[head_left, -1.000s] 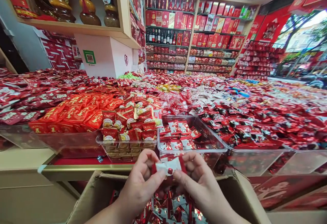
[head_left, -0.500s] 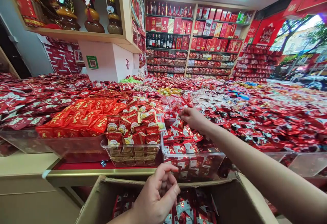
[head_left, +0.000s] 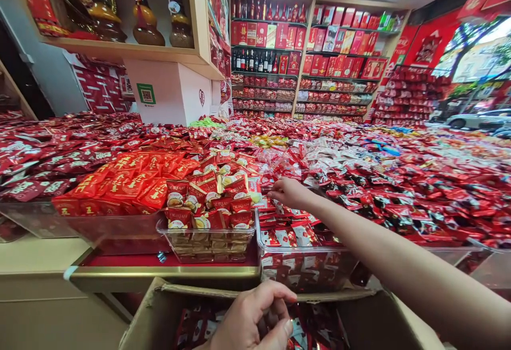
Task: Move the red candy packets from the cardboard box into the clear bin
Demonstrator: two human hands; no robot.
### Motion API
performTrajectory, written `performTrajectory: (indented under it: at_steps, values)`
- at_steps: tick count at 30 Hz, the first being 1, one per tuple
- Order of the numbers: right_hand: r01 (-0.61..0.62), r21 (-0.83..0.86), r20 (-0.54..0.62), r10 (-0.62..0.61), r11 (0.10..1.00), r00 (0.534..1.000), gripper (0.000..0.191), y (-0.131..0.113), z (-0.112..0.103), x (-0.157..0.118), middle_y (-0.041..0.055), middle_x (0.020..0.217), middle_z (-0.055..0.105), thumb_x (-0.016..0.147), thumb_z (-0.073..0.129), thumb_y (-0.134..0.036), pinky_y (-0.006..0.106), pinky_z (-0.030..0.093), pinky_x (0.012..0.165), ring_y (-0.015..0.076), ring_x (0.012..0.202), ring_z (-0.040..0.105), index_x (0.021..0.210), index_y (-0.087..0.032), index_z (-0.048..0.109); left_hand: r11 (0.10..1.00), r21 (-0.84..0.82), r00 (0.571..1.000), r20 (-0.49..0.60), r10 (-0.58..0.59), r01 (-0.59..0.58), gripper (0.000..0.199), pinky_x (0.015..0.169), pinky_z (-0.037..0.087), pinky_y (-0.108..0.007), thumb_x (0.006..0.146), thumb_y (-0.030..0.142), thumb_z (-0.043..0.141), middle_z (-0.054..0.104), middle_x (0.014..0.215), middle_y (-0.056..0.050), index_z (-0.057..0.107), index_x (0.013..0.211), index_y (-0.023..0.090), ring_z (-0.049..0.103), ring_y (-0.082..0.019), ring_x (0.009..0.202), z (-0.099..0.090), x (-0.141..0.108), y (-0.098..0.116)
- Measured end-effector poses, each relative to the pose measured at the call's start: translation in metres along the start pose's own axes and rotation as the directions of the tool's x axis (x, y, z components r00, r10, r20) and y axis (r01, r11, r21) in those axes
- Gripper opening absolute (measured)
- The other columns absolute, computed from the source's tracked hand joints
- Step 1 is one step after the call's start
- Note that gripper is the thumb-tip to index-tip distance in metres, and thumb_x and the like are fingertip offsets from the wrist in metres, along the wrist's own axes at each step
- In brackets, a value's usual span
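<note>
Left on the counter (head_left: 159, 271), bright red packets (head_left: 120, 185) are heaped above a clear tub (head_left: 115, 233). Beside it, durian packets (head_left: 207, 201) fill a smaller tub (head_left: 171, 231). The left hand (head_left: 261, 312) is over a cardboard box (head_left: 199, 290) containing red-and-white packets (head_left: 197, 330); grip loosely curled, thumb and forefinger apart. The right hand (head_left: 293, 194) is above an open bin (head_left: 307, 250) of matching packets (head_left: 284, 238); fingers bunched, whether the grip pinches a packet cannot be told. Farther right, dark red packets (head_left: 399, 195) are piled.
</note>
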State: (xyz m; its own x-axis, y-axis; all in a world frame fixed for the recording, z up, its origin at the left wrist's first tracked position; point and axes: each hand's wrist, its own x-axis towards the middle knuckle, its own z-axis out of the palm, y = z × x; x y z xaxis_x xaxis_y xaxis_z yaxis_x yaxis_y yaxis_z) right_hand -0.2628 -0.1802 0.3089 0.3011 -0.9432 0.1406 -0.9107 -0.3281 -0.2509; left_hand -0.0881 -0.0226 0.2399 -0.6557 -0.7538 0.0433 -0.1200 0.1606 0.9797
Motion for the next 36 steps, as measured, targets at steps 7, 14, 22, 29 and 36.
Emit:
performTrajectory:
  at_steps: [7, 14, 22, 29, 36]
  values:
    - [-0.047, -0.13, 0.033, 0.052, 0.99, 0.998, 0.024, 0.007, -0.003, -0.001, 0.0104, 0.09, 0.069, 0.077, 0.048, -0.011, 0.026, 0.042, 0.07, 0.021, 0.085, 0.061, 0.087, -0.014, 0.069, 0.986, 0.165, 0.999, -0.003, 0.039, -0.038, 0.02, 0.046, 0.032, -0.019, 0.077, 0.019, 0.048, 0.051, 0.068, -0.001, 0.053, 0.096, 0.014, 0.04, -0.009, 0.051, 0.0, 0.0, 0.006]
    - [-0.089, -0.208, 0.176, 0.127, 0.974, 0.976, 0.014, 0.012, 0.0, -0.006, 0.0065, 0.088, 0.068, 0.078, 0.057, -0.02, 0.034, 0.046, 0.077, 0.0175, 0.083, 0.061, 0.088, -0.014, 0.066, 0.956, 0.277, 0.996, 0.02, 0.091, -0.093, 0.021, 0.051, 0.037, -0.019, 0.078, 0.015, 0.047, 0.053, 0.067, 0.001, 0.055, 0.097, 0.014, 0.044, -0.009, 0.054, 0.004, -0.004, 0.002]
    - [-0.148, -0.194, 0.172, 0.182, 0.97, 0.968, 0.017, 0.01, -0.001, -0.009, 0.0072, 0.087, 0.07, 0.076, 0.056, -0.02, 0.025, 0.043, 0.065, 0.0196, 0.08, 0.062, 0.087, -0.016, 0.069, 0.809, 0.565, 0.978, 0.205, 0.05, -0.16, 0.025, 0.071, 0.045, -0.022, 0.079, 0.016, 0.048, 0.066, 0.085, -0.004, 0.059, 0.101, 0.018, 0.059, -0.015, 0.076, 0.007, -0.002, -0.005]
    - [-0.199, -0.165, -0.027, 0.197, 0.966, 0.98, 0.018, 0.01, -0.01, -0.008, 0.0084, 0.083, 0.07, 0.075, 0.055, -0.022, 0.026, 0.043, 0.065, 0.0204, 0.078, 0.062, 0.084, -0.015, 0.069, 0.553, 0.831, 0.851, 0.33, -0.408, -0.057, 0.045, 0.085, 0.041, -0.054, 0.065, 0.026, 0.068, 0.057, 0.112, -0.022, 0.062, 0.107, 0.012, 0.05, -0.041, 0.105, 0.012, -0.016, -0.057]
    - [0.158, 0.049, -0.415, -0.124, 0.986, 0.901, 0.016, -0.042, -0.054, -0.084, 0.0041, 0.084, 0.067, 0.082, 0.049, -0.024, 0.025, 0.044, 0.072, 0.0151, 0.078, 0.06, 0.084, -0.017, 0.064, 0.528, 0.835, 0.789, 0.214, -0.575, 0.158, 0.031, 0.079, 0.034, -0.064, 0.076, 0.025, 0.059, 0.045, 0.129, -0.022, 0.064, 0.106, 0.021, 0.038, -0.047, 0.116, 0.037, -0.017, -0.125]
